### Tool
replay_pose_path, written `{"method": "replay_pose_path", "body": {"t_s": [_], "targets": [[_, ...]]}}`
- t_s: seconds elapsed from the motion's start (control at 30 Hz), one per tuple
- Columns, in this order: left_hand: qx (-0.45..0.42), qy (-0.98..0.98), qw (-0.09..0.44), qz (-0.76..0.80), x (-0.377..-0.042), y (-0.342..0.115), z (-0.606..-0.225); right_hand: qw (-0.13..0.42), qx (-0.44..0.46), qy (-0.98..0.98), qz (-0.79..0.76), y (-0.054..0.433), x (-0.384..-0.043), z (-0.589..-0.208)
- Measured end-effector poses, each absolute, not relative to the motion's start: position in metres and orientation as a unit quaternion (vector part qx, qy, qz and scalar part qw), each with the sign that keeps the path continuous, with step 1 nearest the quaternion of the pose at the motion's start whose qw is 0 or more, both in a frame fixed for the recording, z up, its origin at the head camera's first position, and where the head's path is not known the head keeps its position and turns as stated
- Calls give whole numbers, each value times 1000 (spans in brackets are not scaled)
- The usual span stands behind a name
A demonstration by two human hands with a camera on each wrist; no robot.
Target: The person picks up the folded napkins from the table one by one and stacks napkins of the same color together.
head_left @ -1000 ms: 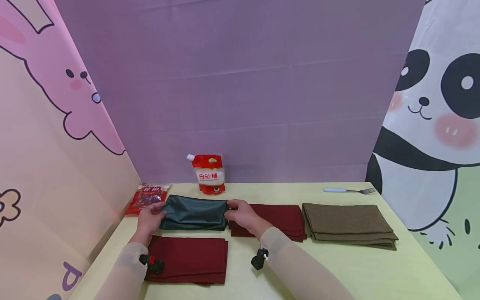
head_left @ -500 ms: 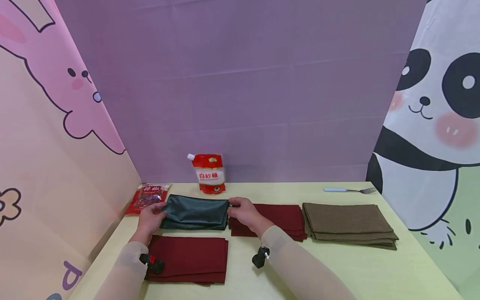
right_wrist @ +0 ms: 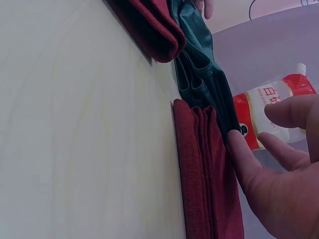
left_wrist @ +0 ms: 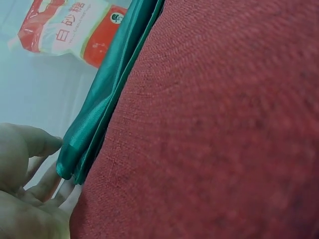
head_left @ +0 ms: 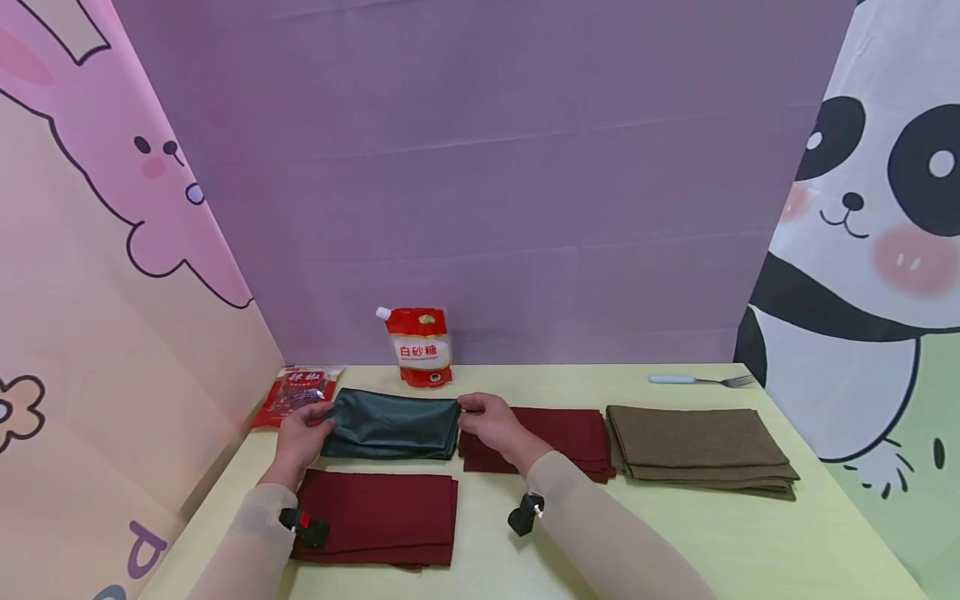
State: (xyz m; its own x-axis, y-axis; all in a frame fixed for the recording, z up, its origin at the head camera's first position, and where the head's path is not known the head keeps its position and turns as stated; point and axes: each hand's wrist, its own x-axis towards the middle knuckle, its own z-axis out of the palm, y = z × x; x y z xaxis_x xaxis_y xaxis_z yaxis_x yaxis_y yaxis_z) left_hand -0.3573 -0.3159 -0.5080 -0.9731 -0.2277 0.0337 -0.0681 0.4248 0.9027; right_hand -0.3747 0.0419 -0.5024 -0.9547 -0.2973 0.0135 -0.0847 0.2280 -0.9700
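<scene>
A dark green folded cloth (head_left: pixel 393 427) with a satin sheen lies across the back left of the table, between both hands. My left hand (head_left: pixel 298 442) touches its left end; in the left wrist view the thumb (left_wrist: pixel 45 143) meets the end fold while the other fingers extend partly behind it. At the right end is my right hand (head_left: pixel 497 429), its fingers extended. One fingertip touches the green cloth's edge in the right wrist view, and the thumb stands apart. Under the right hand lies a red folded cloth (head_left: pixel 566 442). Another red folded cloth (head_left: pixel 378 517) lies in front, beside the left forearm.
A brown folded cloth (head_left: pixel 697 442) lies at the right, with a fork (head_left: pixel 701 381) behind it. At the back stand a red-and-white spouted sugar pouch (head_left: pixel 422 350) and, farther left, a red packet (head_left: pixel 296 396) close to the left hand. The pale table (head_left: pixel 600 542) meets printed walls.
My right hand has shifted very slightly to the right along the green cloth's end. The left hand and the cloths look nearly still.
</scene>
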Motion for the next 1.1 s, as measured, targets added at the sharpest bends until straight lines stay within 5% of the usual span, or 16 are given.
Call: {"method": "replay_pose_path", "body": {"t_s": [0.57, 1.1], "targets": [[71, -837, 107, -531, -333, -321, -505, 38, -151, 781, -605, 41, -352, -503], [64, -831, 122, -539, -297, -325, -506, 73, -213, 805, -548, 35, -314, -492]]}}
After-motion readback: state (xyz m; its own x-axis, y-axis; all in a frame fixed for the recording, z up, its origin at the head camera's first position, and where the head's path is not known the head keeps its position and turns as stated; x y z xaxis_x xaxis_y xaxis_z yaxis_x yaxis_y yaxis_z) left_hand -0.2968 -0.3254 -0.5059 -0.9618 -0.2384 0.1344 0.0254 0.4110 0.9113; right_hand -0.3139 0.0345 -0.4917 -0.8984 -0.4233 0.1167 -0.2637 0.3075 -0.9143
